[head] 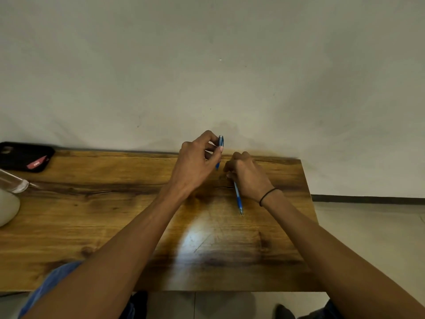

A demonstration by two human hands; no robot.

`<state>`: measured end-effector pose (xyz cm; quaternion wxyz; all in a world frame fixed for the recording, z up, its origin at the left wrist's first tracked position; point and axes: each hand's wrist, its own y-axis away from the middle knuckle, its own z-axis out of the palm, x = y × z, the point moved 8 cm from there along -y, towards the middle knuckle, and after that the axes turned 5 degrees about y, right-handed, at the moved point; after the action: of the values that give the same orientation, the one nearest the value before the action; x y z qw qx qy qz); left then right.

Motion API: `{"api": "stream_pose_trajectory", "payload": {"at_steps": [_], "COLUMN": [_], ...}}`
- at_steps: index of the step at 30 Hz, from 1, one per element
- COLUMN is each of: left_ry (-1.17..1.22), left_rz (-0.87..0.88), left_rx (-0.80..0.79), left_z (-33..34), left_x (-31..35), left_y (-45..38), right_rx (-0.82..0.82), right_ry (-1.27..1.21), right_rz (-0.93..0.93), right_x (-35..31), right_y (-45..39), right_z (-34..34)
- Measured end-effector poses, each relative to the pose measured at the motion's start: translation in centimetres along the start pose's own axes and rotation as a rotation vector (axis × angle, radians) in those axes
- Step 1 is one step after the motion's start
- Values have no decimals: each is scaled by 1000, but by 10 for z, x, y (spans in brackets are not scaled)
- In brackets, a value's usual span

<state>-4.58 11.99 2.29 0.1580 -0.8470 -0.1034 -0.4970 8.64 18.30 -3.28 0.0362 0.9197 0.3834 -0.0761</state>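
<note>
— What's on the wooden table (92, 215) over at the left?
— A black phone (20, 155) (a red card (36, 163) lies on it), a clear bottle (13, 183), a white rounded object (7, 208) at the edge.

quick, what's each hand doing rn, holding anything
Left hand: pinches an upright blue pen part.
Right hand: grips a blue pen low over the table.

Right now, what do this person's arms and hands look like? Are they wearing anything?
Both forearms are bare, with no sleeves in view: the left arm and the right arm. The left hand and the right hand have no gloves. The only thing worn is a thin black band round the right wrist; the left wrist has nothing on it.
</note>
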Motion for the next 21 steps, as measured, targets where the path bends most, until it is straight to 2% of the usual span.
{"api": "stream_pose_trajectory", "payload": {"at_steps": [6, 10, 13, 16, 21], "left_ry": [8, 7, 17, 17, -6], "left_rz": [-1, -13, -21, -34, -16], "left_rx": [-2, -1, -2, -3, -11], "left_z": [0, -1, -2, -1, 0], "left_x": [0, 1, 1, 1, 4], "left_y": [-1, 0, -1, -1, 0], "right_rx": [-13, -21, 6, 103, 309], "right_ry": [58, 6, -163, -428, -886], "right_rz": [-63, -29, 45, 169, 169], "right_x": [-8, -5, 4, 21, 26], "right_y": [5, 2, -3, -7, -9], "right_z": [8, 3, -11, -34, -80]}}
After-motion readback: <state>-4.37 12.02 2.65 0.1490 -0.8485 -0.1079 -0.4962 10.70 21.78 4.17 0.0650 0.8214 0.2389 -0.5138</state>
